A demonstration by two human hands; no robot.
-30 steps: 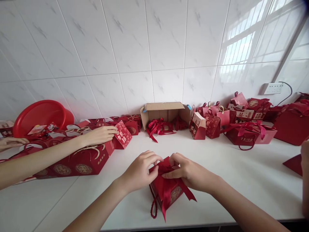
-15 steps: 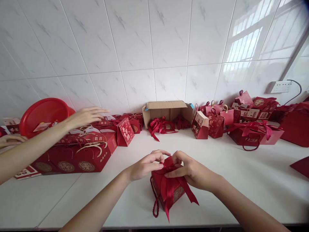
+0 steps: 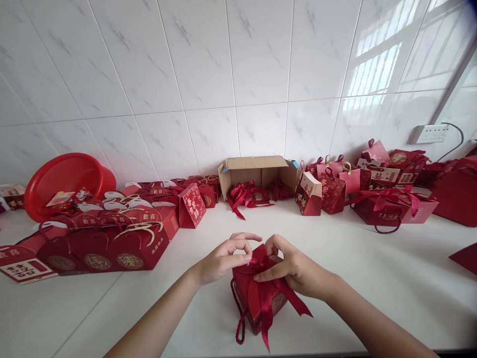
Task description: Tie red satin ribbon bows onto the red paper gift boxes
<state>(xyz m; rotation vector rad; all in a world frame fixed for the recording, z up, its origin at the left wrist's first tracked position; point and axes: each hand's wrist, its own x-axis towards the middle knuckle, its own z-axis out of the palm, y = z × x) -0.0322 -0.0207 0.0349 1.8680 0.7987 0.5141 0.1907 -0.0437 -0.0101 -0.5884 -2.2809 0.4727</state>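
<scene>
A small dark red gift box (image 3: pixel 246 297) with gold print stands on the white table in front of me, a braided cord handle hanging at its left side. Over its top lies a red satin ribbon (image 3: pixel 266 308), tied in a bow, with two tails draped down the front and right. My left hand (image 3: pixel 227 256) pinches the ribbon at the bow's left side between thumb and fingers. From the right, my right hand (image 3: pixel 288 266) grips the bow, its thumb across the front. The knot is partly hidden by the fingers.
An open cardboard box (image 3: pixel 257 163) holding red ribbons stands by the wall. Rows of red gift boxes (image 3: pixel 112 248) and a red plastic basin (image 3: pixel 67 169) are at the left. Small gift bags (image 3: pixel 309 194) and a ribboned box (image 3: pixel 395 209) stand at the right.
Another person's arms and hands, over the boxes at the left, have left the view. My hands keep their hold on the ribbon; its tails have shifted slightly right and down.
</scene>
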